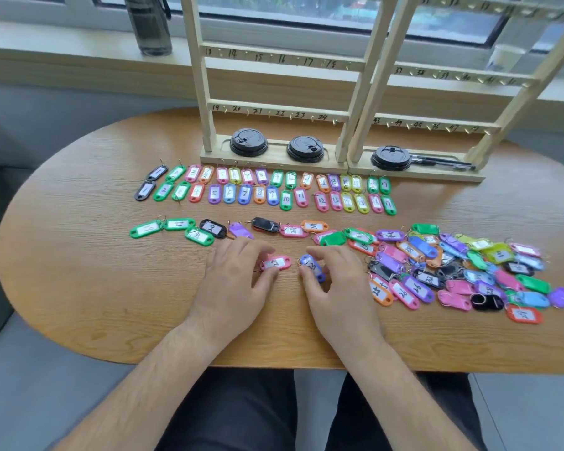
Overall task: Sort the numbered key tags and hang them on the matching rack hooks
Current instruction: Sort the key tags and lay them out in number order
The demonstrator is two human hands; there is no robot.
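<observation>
The left hand (238, 278) is pinching a pink tag (279, 262) lying on the desk (95, 271). The right hand (337, 281) is pinching a blue tag (313, 267) just beside it. Two sorted rows (286, 199) are lying before the racks (274, 111), and a loose pile (417, 286) is sitting to the right.

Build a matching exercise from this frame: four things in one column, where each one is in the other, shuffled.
Things:
1. pink tag
2. blue tag
3. dark bottle
4. black lid

Places:
A. in the base of the wooden rack
B. pinched by the right hand
C. on the windowsill
D. pinched by the left hand

Pairs: 1-D, 2-B, 3-C, 4-A
</observation>
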